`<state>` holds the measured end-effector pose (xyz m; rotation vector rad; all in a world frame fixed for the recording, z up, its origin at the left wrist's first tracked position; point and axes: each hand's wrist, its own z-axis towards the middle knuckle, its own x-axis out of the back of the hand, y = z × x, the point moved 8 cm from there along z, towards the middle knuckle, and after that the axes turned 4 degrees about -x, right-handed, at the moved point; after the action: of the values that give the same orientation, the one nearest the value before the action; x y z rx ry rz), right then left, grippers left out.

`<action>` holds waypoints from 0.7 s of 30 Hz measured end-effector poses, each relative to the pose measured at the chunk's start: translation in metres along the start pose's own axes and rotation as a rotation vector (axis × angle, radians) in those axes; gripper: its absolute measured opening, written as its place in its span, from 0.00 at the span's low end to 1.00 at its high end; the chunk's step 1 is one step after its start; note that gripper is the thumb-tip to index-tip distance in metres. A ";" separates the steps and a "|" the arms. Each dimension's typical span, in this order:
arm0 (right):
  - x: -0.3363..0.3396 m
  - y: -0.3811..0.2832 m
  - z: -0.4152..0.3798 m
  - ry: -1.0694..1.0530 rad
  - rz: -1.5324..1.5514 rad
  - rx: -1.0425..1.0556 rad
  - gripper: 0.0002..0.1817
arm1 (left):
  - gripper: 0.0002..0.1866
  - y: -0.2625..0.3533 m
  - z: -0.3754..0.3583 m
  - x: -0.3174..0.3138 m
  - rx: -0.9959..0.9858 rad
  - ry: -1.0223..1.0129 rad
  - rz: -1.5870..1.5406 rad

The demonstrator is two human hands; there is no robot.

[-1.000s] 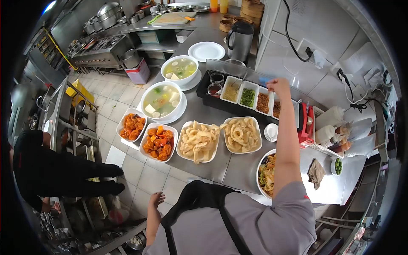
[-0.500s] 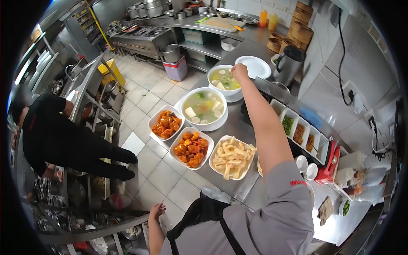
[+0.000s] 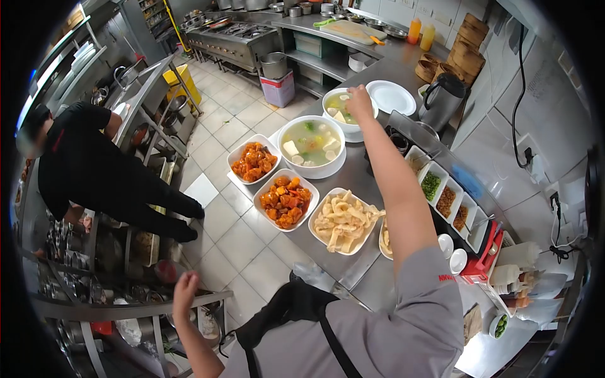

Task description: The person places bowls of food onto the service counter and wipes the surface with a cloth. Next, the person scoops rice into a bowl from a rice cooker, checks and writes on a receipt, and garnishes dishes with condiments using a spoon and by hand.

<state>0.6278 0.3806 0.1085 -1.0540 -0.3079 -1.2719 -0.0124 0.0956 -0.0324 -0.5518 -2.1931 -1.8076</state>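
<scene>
My right hand [image 3: 360,102] is over the right side of the far soup bowl [image 3: 334,94], fingers pinched together; anything between them is too small to make out. Nearer stands a second white soup bowl [image 3: 311,146] with pale chunks and greens, on a plate. Two white dishes of orange-glazed pieces [image 3: 254,162] [image 3: 285,201] sit to its left and below. A square dish of pale fried strips [image 3: 344,222] lies below my right forearm. My left hand [image 3: 186,289] hangs at the lower left, away from the counter, its fingers curled and blurred.
A person in black [image 3: 94,164] stands at the left shelves. An empty white plate [image 3: 391,97] and a dark jug [image 3: 443,101] are beyond my right hand. Topping trays [image 3: 446,200], small white cups [image 3: 458,259] and a red container [image 3: 485,258] line the right side. A stove [image 3: 236,44] stands far back.
The view has shifted, so the counter items appear moved. My left hand has moved left and up in view. My right hand remains at the far soup bowl.
</scene>
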 end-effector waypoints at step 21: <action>-0.055 0.050 -0.193 -0.223 0.678 -1.158 0.25 | 0.16 0.270 0.424 -0.321 -0.343 -0.823 0.092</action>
<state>0.5875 0.2616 -0.0551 -2.0485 0.6817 -0.6335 0.4150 0.5112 -0.0139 -1.6924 -2.2126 -2.1650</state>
